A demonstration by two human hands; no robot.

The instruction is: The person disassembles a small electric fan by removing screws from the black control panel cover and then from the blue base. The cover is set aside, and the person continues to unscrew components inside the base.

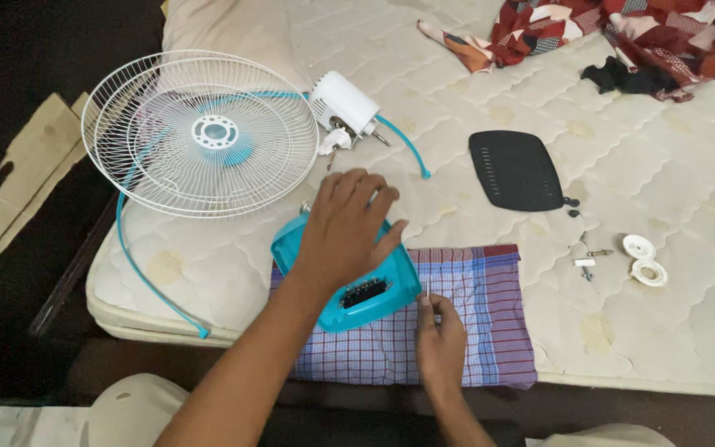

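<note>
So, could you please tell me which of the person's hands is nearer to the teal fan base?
The left. The left hand rests flat on top of the teal fan base, while the right hand sits just off its right edge on the checked cloth, pinching something thin.

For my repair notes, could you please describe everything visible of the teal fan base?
The teal base is a rounded plastic shell lying on a checked cloth at the mattress edge. A dark row of switch parts sits in a slot near its front. The left hand lies flat over its top, hiding much of it. The right hand holds a thin tool just beside its right edge; contact is unclear.
</note>
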